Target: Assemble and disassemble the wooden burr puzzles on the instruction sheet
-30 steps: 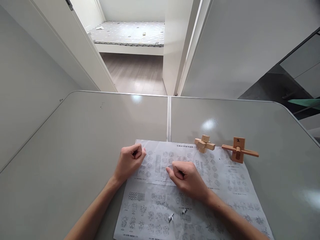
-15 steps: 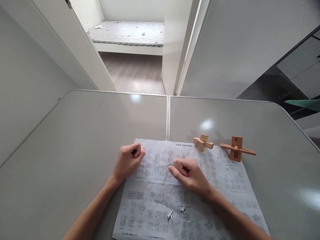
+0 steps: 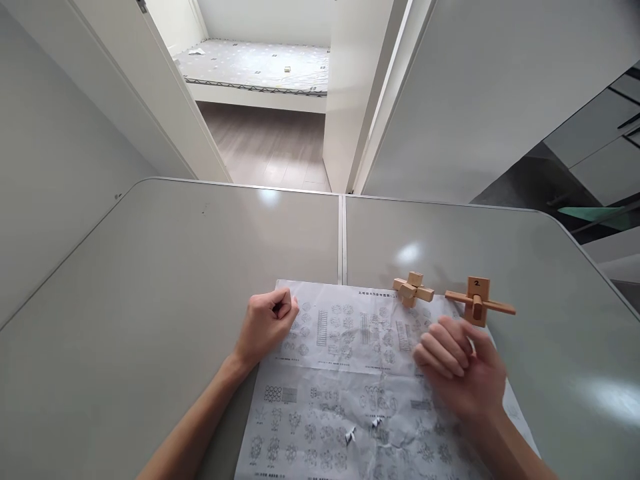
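My left hand (image 3: 270,323) is closed in a fist at the top left edge of a printed instruction sheet (image 3: 345,367), with nothing visible in it. My right hand (image 3: 463,363) is over the sheet's right side, turned palm up. Its fingers are loosely curled in, and nothing shows in them. Just beyond it, at the sheet's top right corner, stands a reddish-brown wooden interlocking puzzle (image 3: 477,303) marked "2". A paler wooden burr puzzle (image 3: 413,289) sits to its left, at the sheet's top edge. Neither hand touches a puzzle.
The sheet lies on a grey table (image 3: 175,267) with a seam (image 3: 343,240) down its middle. Small torn flaps (image 3: 351,436) stick up from the paper. Past the far edge, a doorway shows a bed (image 3: 260,67) with a small block on it.
My right hand has moved right, from the middle of the sheet toward the reddish-brown puzzle, and has rolled palm up. My left fist has kept its pose. The view has shifted slightly.
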`<action>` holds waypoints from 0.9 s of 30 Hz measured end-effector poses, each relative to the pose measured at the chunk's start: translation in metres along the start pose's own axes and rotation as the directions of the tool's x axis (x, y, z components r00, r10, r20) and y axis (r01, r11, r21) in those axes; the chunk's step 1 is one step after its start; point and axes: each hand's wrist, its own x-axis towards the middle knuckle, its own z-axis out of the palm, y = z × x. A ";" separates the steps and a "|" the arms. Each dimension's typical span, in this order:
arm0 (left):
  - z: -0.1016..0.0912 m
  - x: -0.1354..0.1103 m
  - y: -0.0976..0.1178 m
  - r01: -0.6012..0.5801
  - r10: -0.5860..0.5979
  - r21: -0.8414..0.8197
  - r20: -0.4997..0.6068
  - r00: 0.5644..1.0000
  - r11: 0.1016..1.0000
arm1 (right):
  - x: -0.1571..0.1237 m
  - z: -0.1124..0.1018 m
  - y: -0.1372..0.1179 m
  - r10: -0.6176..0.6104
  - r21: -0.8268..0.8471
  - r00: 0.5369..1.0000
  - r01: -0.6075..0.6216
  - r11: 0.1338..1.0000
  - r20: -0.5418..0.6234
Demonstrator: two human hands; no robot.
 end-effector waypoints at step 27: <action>-0.001 0.000 0.002 -0.045 0.045 -0.039 -0.006 0.999 0.998 | -0.029 -0.006 -0.023 0.238 0.495 0.956 -0.294 0.818 0.174</action>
